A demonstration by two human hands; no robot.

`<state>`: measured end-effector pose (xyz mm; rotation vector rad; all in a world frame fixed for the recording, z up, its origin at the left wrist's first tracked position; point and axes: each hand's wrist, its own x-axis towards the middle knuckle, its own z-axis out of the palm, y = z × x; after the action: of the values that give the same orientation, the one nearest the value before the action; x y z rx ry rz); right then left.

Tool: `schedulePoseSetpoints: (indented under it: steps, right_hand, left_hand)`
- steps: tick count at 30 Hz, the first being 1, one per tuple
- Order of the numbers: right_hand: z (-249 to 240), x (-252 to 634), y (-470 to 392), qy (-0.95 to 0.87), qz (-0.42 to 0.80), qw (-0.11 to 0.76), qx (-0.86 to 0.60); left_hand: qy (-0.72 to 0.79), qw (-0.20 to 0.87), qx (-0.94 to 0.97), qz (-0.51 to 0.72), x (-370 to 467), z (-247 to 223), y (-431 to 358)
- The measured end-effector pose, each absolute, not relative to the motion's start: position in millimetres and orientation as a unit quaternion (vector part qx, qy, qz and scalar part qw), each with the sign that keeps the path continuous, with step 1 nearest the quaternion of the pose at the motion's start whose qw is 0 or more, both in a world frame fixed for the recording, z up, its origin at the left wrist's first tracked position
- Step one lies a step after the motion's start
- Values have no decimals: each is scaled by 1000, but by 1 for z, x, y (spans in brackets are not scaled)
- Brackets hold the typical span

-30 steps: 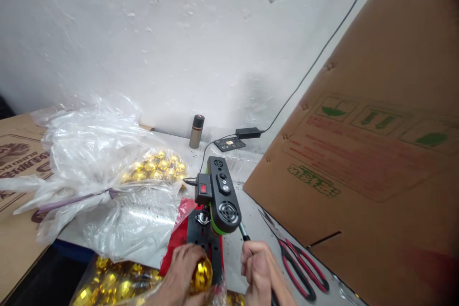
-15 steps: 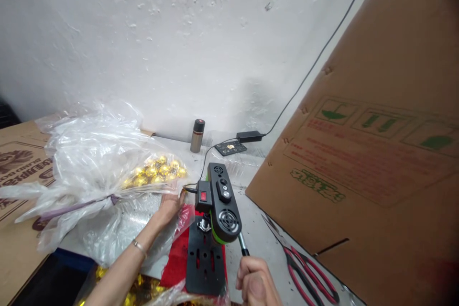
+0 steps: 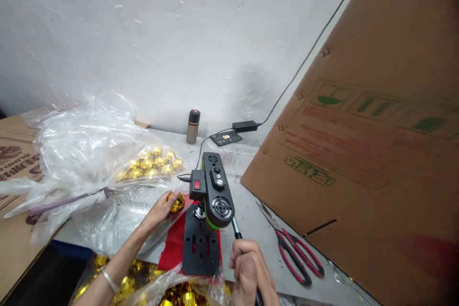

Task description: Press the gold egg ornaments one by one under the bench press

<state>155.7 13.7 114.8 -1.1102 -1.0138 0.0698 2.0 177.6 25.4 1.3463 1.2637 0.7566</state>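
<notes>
My left hand (image 3: pixel 163 211) holds one shiny gold ball (image 3: pixel 177 203) between thumb and fingers, just left of a black machine (image 3: pixel 218 191) with round vents and a red switch. The machine stands on a slotted black base plate (image 3: pixel 201 253) over red cloth (image 3: pixel 169 247). My right hand (image 3: pixel 253 267) is wrapped round the black handle of a metal lever (image 3: pixel 235 227) at the machine's front right. Behind my left hand, a clear plastic bag (image 3: pixel 89 138) holds several gold balls (image 3: pixel 150 162). More gold balls (image 3: pixel 125 287) lie in plastic at the near edge.
Red-and-black scissors (image 3: pixel 296 253) lie on the table right of the machine. A large cardboard box (image 3: pixel 358 143) rises at the right. A bottle (image 3: pixel 192 126), a black power adapter (image 3: pixel 245 126) and a dark phone-like slab (image 3: pixel 226 137) are near the wall.
My left hand has drawn back slightly from the bag's mouth, and a gold ball now shows in its fingers. My right hand stays on the lever. The view has shifted slightly.
</notes>
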Motion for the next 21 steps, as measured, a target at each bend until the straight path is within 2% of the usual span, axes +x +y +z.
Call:
schedulePoseSetpoints:
  steps: [4,6,11,17,21]
  right_hand:
    - [110,168,22,-514,-9,729,-452]
    - [110,174,24,-538,-15,722,-436]
    - [115,177,22,-550,-19,706,-447]
    - [113,178,19,-556,-10,701,-446]
    - [112,180,18,-561,-4,698,-444]
  left_hand:
    - [487,686,449,302,-1,25,128]
    - [472,703,420,328,1,17,112]
    - [450,616,524,379,7,-7,95]
    - [494,440,691,291,17,2,88]
    - [483,409,730,259,25,8,89]
